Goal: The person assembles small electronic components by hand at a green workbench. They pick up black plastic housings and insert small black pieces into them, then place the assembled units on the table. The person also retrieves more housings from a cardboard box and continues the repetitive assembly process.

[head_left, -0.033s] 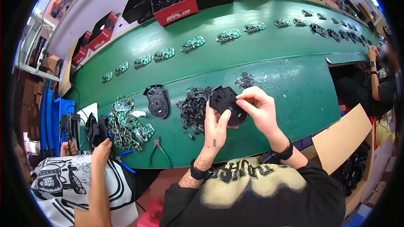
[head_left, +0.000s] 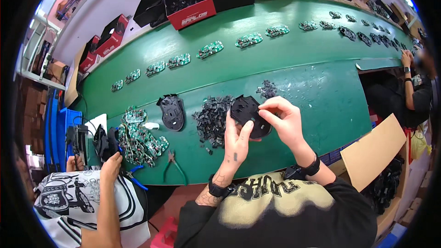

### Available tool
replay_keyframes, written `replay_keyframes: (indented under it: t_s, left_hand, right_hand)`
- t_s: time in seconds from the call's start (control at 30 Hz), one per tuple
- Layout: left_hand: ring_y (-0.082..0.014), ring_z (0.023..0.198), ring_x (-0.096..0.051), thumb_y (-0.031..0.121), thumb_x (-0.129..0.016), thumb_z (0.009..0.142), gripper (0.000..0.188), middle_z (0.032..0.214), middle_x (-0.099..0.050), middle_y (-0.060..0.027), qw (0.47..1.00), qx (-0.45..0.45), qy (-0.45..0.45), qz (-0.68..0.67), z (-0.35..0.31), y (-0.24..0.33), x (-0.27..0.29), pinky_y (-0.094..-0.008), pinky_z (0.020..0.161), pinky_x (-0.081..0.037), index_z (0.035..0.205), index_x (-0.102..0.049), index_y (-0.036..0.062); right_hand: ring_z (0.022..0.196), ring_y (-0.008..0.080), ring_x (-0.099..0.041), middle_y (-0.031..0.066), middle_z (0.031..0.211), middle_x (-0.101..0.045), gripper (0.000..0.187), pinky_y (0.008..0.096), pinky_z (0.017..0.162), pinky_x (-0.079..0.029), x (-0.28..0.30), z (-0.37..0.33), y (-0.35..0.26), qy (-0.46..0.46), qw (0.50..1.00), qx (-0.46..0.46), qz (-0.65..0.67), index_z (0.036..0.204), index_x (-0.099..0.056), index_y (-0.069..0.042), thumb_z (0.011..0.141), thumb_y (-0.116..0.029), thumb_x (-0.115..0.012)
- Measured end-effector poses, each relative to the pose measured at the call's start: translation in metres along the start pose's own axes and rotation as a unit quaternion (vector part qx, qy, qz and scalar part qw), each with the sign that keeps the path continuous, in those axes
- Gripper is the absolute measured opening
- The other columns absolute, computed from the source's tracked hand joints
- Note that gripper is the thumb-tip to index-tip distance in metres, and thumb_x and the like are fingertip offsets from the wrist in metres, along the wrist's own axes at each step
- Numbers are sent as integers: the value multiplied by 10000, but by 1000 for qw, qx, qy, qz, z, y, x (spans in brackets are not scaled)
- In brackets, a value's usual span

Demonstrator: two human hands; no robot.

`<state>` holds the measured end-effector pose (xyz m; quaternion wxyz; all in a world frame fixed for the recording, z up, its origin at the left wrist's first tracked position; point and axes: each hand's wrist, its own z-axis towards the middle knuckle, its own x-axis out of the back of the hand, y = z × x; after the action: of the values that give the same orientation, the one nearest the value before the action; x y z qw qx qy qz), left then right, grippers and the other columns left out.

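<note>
My left hand [head_left: 236, 142] grips a black plastic computer-mouse shell [head_left: 246, 109], its inner side facing up, with the thumb over the near edge. At the shell's right edge, my right hand [head_left: 287, 118] has thumb and forefinger pinched together; whatever lies between the fingertips is too small to make out. Just left of the shell lies a pile of small black plastic pieces [head_left: 210, 120]. A smaller heap of dark bits [head_left: 266, 88] sits beyond my right hand. Another mouse shell [head_left: 172, 113] rests on the green table further left.
Green-handled cutters [head_left: 173, 167] lie near the table's front edge. Beside them are heaped circuit boards [head_left: 140, 140]. A row of boards [head_left: 210, 48] runs along the far strip. A co-worker's hand [head_left: 110, 167] is at left; another person [head_left: 409, 78] sits far right. An open carton [head_left: 374, 156] stands at right.
</note>
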<state>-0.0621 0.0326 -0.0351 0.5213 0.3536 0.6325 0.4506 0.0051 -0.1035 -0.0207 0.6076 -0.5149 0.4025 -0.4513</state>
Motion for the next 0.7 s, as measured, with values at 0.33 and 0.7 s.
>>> replay_keyframes:
  t_s: [0.33, 0.7]
  left_hand:
    - [-192, 1003, -619, 114, -520, 948, 588, 1252, -510, -122, 998, 26, -51, -5, 10, -7, -20, -296, 672, -597, 1444, -205, 92]
    - [-239, 1027, -623, 124, -548, 942, 569, 1252, -518, -127, 992, 88, -93, 12, 20, -8, -31, -307, 651, -606, 1418, -240, 84]
  right_hand:
    - [807, 99, -619, 47, 930, -658, 48, 239, 729, -503, 29, 3, -10, 37, 989, 55, -135, 836, -662, 7, 814, -27, -688]
    - [918, 116, -610, 51, 998, -658, 238, 277, 824, -501, 65, 17, 19, -103, 958, -209, 166, 1090, -608, -5, 859, -50, -646]
